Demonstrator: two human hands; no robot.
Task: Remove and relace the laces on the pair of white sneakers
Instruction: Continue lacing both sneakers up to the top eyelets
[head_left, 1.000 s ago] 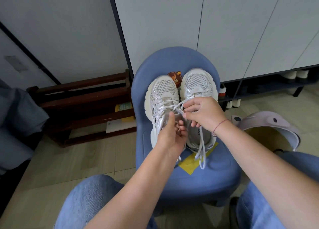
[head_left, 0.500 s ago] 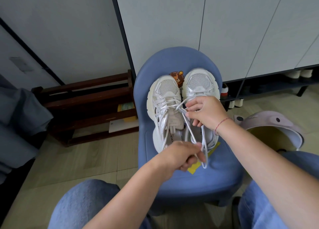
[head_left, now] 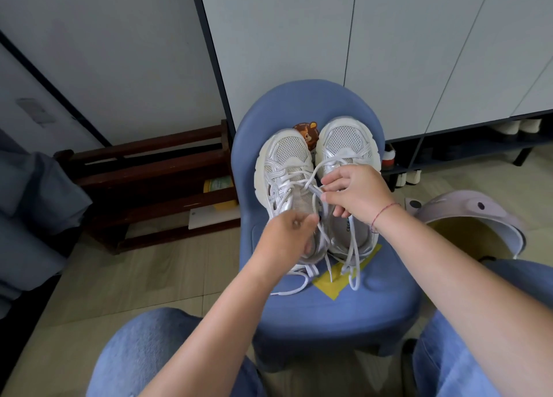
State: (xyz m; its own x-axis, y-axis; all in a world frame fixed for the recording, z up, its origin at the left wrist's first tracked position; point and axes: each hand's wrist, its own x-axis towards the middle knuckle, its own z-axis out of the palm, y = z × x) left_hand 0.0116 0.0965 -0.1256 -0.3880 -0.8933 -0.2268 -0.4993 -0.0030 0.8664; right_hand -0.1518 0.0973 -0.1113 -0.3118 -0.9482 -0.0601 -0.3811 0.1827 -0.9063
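Observation:
Two white sneakers stand side by side on a blue chair [head_left: 326, 316], toes away from me: the left sneaker [head_left: 285, 157] and the right sneaker [head_left: 347, 137]. My right hand [head_left: 357, 194] lies over the right sneaker's tongue and pinches a white lace [head_left: 314, 173] between thumb and fingers. Loose lace ends [head_left: 353, 274] hang down onto the seat. My left hand [head_left: 288, 238] is blurred over the heel of the left sneaker, its fingers curled beside the lace. Whether it holds the lace is unclear.
A yellow tape patch [head_left: 335, 289] lies on the seat under the heels. A dark wooden rack [head_left: 155, 181] stands at the left, and a pale round bin [head_left: 472, 223] at the right. Grey cabinet doors [head_left: 389, 52] rise behind the chair. My knees in jeans [head_left: 143, 354] frame it.
My left hand pulled a lace toward me, then moved back up to the left sneaker's heel; the lace ends now lie on the seat. My right hand has stayed in place.

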